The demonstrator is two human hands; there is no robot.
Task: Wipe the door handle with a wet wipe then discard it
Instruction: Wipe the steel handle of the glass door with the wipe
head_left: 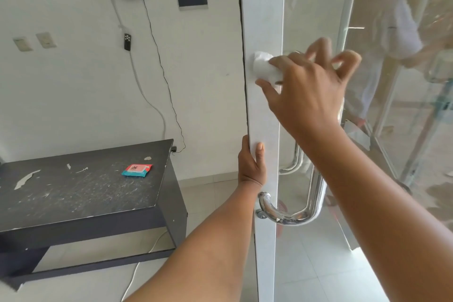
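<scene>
Wet wipe [263, 66] pressed to the door handle [316, 198] top.
The right hand [306, 91], fingers [318, 46] blurred, seems to pinch it; well below them, the left hand [251, 167] grips the door edge [255, 130].

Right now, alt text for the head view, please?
The right hand holds a white wet wipe at the top of the chrome door handle, while the left hand grips the white door frame. A wipe packet lies on a dark bench to the left.
</scene>
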